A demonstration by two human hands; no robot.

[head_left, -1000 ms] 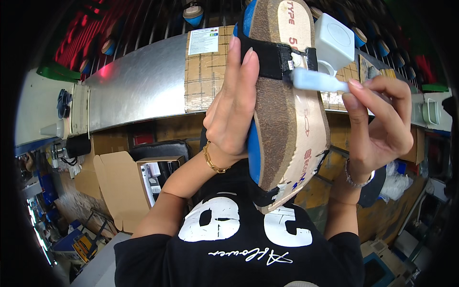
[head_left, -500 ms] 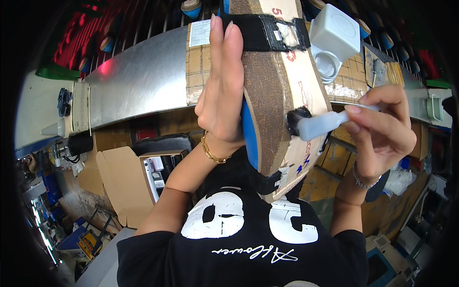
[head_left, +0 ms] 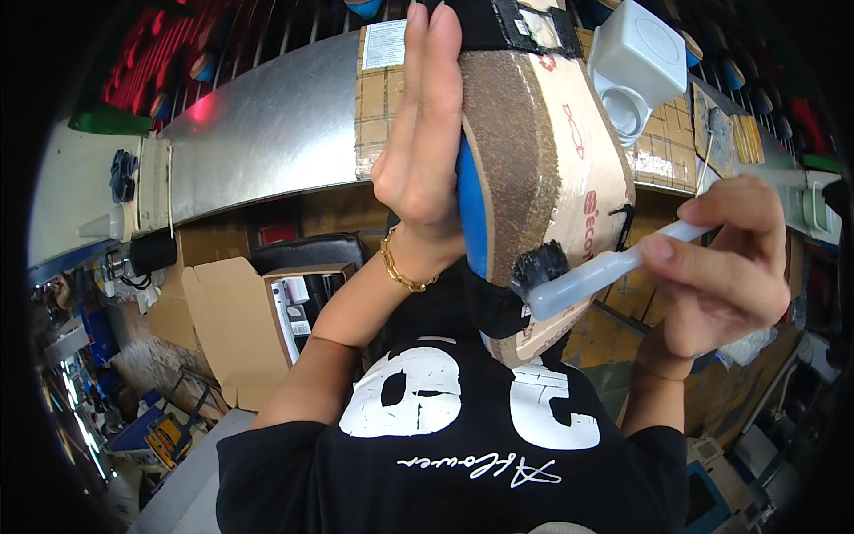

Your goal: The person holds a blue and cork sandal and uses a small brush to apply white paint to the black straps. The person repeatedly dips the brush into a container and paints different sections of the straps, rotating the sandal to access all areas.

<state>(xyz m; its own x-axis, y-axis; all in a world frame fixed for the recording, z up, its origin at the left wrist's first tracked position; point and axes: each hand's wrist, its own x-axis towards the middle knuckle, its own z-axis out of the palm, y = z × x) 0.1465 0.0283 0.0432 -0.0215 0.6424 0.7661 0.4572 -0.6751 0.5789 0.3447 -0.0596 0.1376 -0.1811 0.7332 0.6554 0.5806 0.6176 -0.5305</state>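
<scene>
In front of me I hold a sandal upper on a blue shoe last, its underside facing up. The underside is a cream board with printed marks, bordered by rough brown edging. Black straps wrap over it at the far and near ends. My left hand supports it from the left, fingers straight along its side, thumb hidden. My right hand pinches the pale translucent handle of a brush. Its black bristles rest on the brown edging near the end closest to me.
Behind the sandal, a metal bench bears cardboard, a white plastic container and a stained board with a thin stick. Further off runs a rack with blue lasts and red light. An open cardboard box stands at lower left.
The brush has moved nearer to me and slightly left, from the cream board's middle to the brown edging. The sandal has shifted slightly right, showing less of its far end.
</scene>
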